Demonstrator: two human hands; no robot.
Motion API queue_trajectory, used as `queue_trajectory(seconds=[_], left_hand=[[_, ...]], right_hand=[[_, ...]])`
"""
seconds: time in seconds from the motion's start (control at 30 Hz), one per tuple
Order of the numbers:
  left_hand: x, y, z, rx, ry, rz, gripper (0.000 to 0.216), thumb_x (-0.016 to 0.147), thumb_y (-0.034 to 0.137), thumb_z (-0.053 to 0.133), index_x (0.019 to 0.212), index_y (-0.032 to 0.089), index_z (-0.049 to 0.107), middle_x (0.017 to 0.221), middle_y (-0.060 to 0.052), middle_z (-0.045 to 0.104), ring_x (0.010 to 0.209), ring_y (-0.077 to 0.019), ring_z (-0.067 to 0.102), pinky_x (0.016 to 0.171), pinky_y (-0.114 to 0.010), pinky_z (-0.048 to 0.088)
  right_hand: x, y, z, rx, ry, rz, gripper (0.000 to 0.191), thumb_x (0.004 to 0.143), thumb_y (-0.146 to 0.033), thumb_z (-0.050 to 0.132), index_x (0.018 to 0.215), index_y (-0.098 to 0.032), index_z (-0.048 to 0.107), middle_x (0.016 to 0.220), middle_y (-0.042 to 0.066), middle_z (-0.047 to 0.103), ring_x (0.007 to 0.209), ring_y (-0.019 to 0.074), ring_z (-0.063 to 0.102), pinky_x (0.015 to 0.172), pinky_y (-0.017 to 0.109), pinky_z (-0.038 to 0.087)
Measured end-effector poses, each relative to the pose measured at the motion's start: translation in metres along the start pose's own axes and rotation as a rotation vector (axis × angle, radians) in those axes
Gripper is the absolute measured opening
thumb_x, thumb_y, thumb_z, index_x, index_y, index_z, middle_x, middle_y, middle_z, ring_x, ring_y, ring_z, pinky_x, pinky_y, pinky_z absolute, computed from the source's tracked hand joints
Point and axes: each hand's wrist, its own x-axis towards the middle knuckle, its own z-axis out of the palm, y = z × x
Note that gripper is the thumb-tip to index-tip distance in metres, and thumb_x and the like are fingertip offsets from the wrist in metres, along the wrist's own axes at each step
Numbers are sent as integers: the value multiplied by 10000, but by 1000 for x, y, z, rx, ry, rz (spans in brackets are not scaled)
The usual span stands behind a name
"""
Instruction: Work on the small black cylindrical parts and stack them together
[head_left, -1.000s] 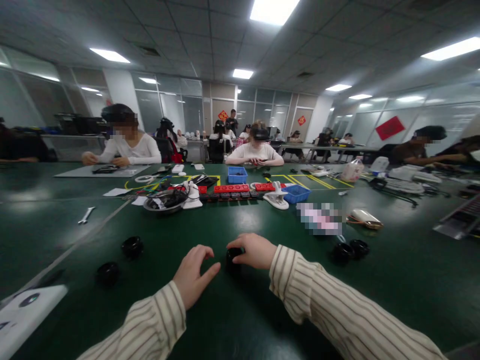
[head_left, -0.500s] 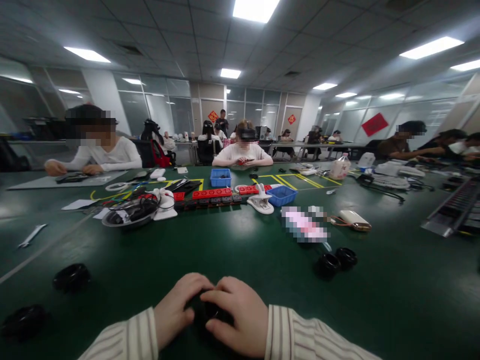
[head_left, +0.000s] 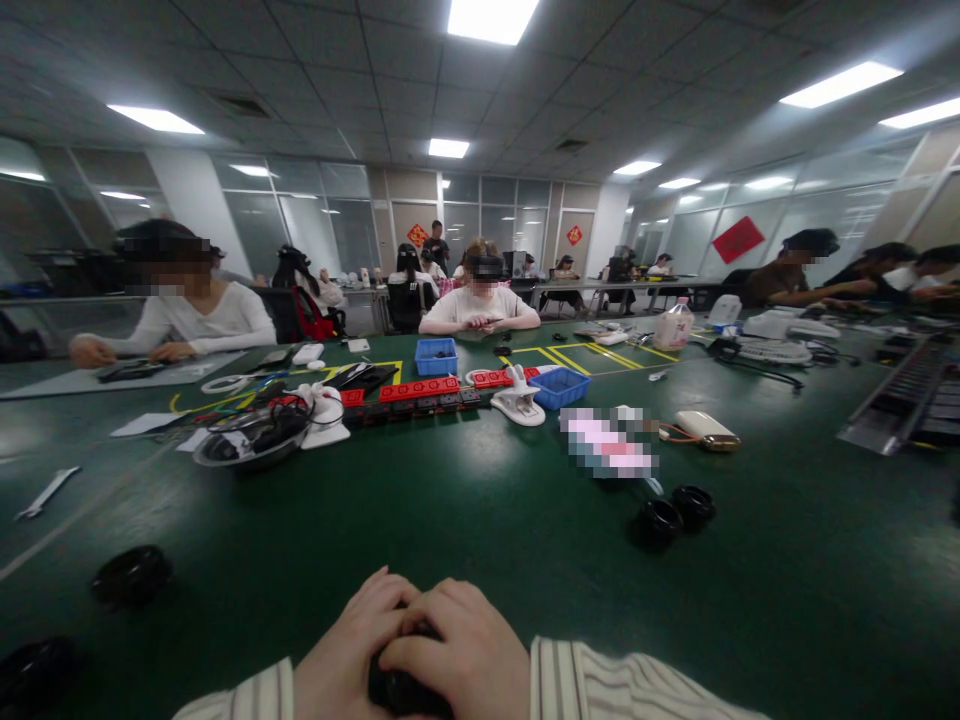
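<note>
Close to the near edge of the green table, my left hand (head_left: 346, 640) and my right hand (head_left: 466, 640) are closed around a glossy black rounded part (head_left: 401, 688). The right fingers curl over its top, while the left hand presses along its far left side. Most of the part is covered by my fingers, so its full shape does not show. To the left lie two black ring-shaped parts, one farther off (head_left: 132, 576) and one nearer (head_left: 36, 672). Two more black rings (head_left: 661, 520) sit touching or nearly touching on the right.
A wrench (head_left: 49, 492) lies at far left. Across the table stand a bowl of black cables (head_left: 251, 455), red power strips (head_left: 420, 390), a white clip stand (head_left: 519, 400), blue trays (head_left: 559, 388) and a power bank (head_left: 705, 430). Several people sit around.
My hands have come closer together and closed more tightly on the black part, more of which shows now. They also sit slightly lower in the view.
</note>
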Motion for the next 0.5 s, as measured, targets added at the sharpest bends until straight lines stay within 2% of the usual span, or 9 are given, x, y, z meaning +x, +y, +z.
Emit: queue_trajectory(seconds=[0.13, 0.2, 0.27, 0.33, 0.4, 0.5], left_hand=[[-1, 6, -3, 13, -22, 72, 359, 528, 326, 680, 875, 249, 628, 927, -15, 575, 901, -233, 523, 1025, -455, 254], [-3, 4, -3, 31, -31, 101, 459, 512, 341, 677, 958, 253, 616, 965, -26, 575, 933, -248, 520, 1034, -459, 244], [-6, 0, -3, 50, -21, 106, 611, 493, 382, 686, 1074, 237, 568, 1041, -51, 565, 990, -275, 505, 1045, -475, 224], [-9, -5, -1, 56, -8, 121, 691, 520, 462, 675, 1148, 220, 519, 1130, -75, 540, 1062, -295, 475, 1053, -486, 202], [-12, -9, 1, 63, -4, 154, 720, 563, 542, 643, 1188, 222, 486, 1194, -85, 511, 1121, -302, 441, 1057, -502, 177], [-13, -10, 3, 98, 19, 154, 791, 532, 598, 643, 1210, 232, 462, 1213, -95, 497, 1141, -316, 425, 1045, -551, 149]], right_hand=[[5, -5, -9, 153, -119, -127, 151, 686, -277, 614, 830, -251, 575, 953, -30, 614, 933, 142, 528, 817, 281, 377], [7, -9, -12, 200, -162, -166, 42, 721, -269, 575, 744, -238, 557, 919, -46, 638, 971, 126, 533, 915, 289, 336], [9, -15, -15, 230, -174, -172, 20, 743, -257, 538, 737, -238, 542, 896, -53, 655, 1007, 119, 530, 1015, 310, 244], [10, -23, -20, 265, -126, -143, 96, 737, -281, 531, 822, -243, 548, 930, -42, 655, 1036, 130, 519, 1064, 338, 149], [11, -30, -25, 302, -29, -80, 240, 729, -368, 529, 930, -237, 546, 987, -10, 634, 1034, 156, 511, 1065, 376, 122], [12, -36, -30, 307, 92, 44, 394, 751, -525, 458, 960, -202, 545, 986, 45, 596, 958, 193, 507, 978, 413, 250]])
